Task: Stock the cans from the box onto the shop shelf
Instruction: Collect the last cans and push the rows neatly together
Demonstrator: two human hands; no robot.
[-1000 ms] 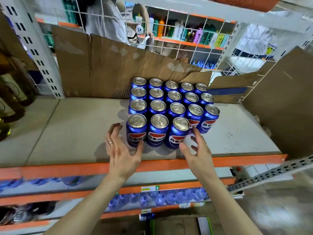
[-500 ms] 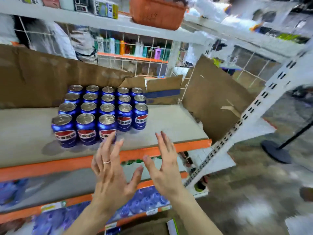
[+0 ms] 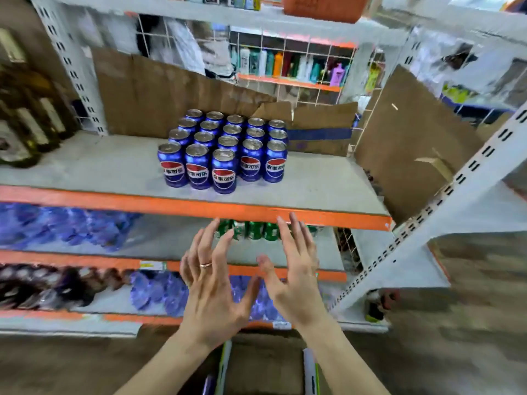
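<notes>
We pause with both hands empty below a half-stocked shop shelf [image 3: 85,169].

Our left hand [image 3: 212,289] and right hand [image 3: 296,277] hover spread, fingers straight, holding nothing, well short of the blue Pepsi cans [image 3: 225,146] massed mid-shelf, logos with Chinese characters facing us; we judge them rigid, weighty, slick, best gripped round the body. The box [image 3: 265,366] sits near, below.
</notes>
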